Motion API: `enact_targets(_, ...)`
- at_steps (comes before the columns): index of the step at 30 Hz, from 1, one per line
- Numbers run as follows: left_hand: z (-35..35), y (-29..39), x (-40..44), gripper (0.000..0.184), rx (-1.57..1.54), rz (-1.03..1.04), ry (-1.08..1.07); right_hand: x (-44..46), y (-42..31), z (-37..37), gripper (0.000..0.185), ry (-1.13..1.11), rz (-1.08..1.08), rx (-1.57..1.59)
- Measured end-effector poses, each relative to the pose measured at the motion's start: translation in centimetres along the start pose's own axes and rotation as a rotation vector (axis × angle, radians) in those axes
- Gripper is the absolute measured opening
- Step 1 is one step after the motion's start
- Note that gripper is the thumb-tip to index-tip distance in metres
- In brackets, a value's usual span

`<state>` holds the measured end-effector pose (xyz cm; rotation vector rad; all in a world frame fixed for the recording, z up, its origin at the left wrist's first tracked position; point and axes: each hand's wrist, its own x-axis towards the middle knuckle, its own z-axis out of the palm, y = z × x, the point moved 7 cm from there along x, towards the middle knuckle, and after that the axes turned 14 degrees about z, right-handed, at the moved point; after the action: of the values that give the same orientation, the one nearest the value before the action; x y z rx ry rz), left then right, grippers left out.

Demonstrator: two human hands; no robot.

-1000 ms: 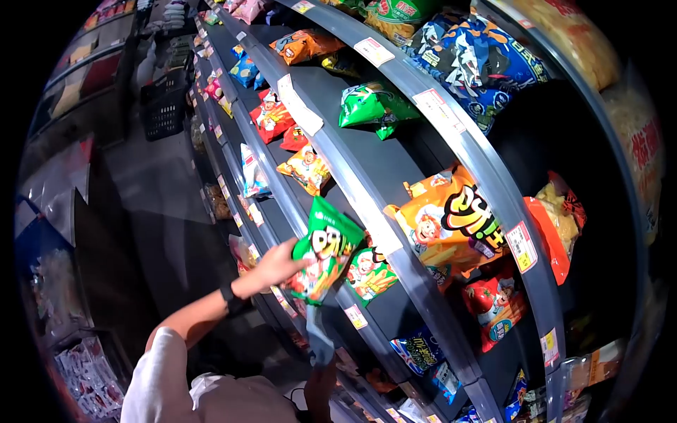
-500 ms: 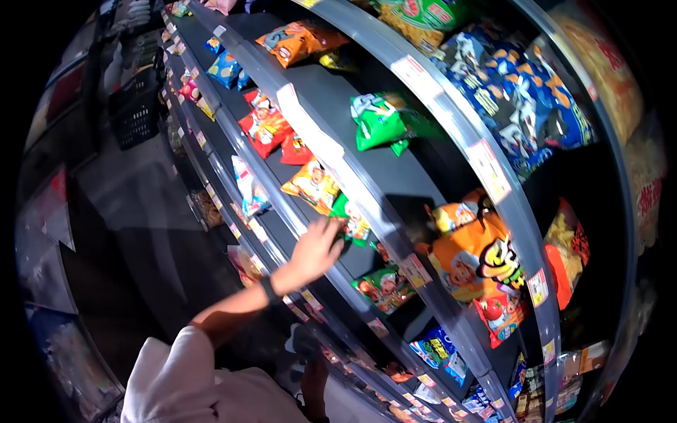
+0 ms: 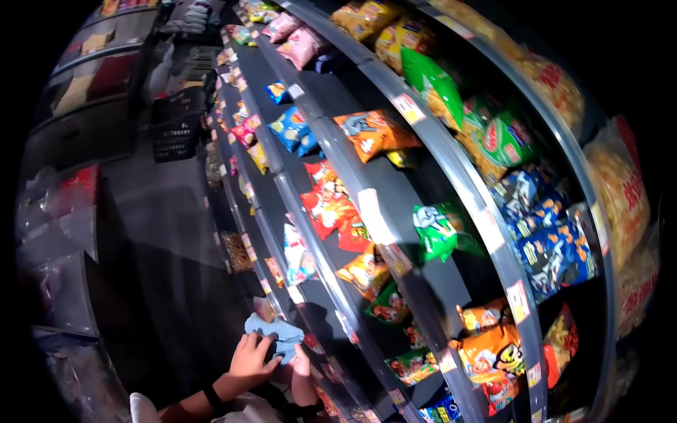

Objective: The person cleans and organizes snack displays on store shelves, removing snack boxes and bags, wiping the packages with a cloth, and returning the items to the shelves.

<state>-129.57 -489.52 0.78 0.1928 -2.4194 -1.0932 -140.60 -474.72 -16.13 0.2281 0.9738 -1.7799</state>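
A light blue cloth (image 3: pixel 278 330), loosely folded, is held in front of the shelves in both hands. My left hand (image 3: pixel 248 361), with a black band at its wrist, has its fingers curled onto the cloth's lower left side. At the cloth's lower right, my right hand (image 3: pixel 302 368) grips it, partly hidden below. Orange snack bags (image 3: pixel 365 270) and green snack bags (image 3: pixel 388 303) lie on a shelf tier up and to the right of my hands, apart from them.
Tiered shelves with clear front rails and price labels (image 3: pixel 518 302) curve along the right. Red bags (image 3: pixel 331 204), a green bag (image 3: pixel 435 231) and large orange bags (image 3: pixel 493 352) sit on them. A dark basket (image 3: pixel 175 130) stands farther down the aisle, opposite more shelving (image 3: pixel 53 289).
My left hand has come away from the green bag on the shelf, down and left. Both hands now hold the blue cloth. The view has shifted, moving the shelves lower and rightward.
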Motion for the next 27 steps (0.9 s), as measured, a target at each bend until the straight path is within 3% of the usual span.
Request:
enact_targets(4,-5.3,-3.5,2.9,0.061,0.253,0.0,0.136,4.4,1.5,7.4,0.044,-0.143,0.044,0.148)
enact_targets(10,-8.7,-10.6,5.8,0.052,0.35,0.018,0.129,9.4,0.5,18.2,0.047,0.005,0.124,-0.097)
enact_targets(12,-10.3,-12.9,7.8,0.048,0.461,0.043,0.182,13.3,0.8,19.3,0.048,0.032,0.222,0.029)
enact_targets(16,-12.3,-18.5,14.4,0.043,0.325,0.055,0.099,24.2,-3.1,22.4,0.044,0.076,0.262,-0.041)
enact_targets(18,-13.6,-20.9,16.9,0.042,0.318,0.104,0.174,28.4,-3.5,24.0,0.044,0.062,0.281,-0.116)
enact_targets(22,-17.5,-25.9,21.9,0.034,0.388,0.038,0.134,34.4,-5.2,30.1,0.049,-0.271,0.295,0.006)
enact_targets(24,-19.2,-28.6,24.0,0.029,0.354,-0.023,0.165,37.4,-5.3,32.2,0.053,-0.308,0.301,0.015)
enact_targets(25,-19.8,-30.2,25.2,0.029,0.359,-0.018,0.168,38.6,-6.0,33.4,0.043,-0.257,0.177,-0.01)
enact_targets(27,-19.8,-34.3,26.6,0.028,0.124,-0.155,0.114,39.8,-6.8,35.8,0.045,-0.156,0.19,-0.051)
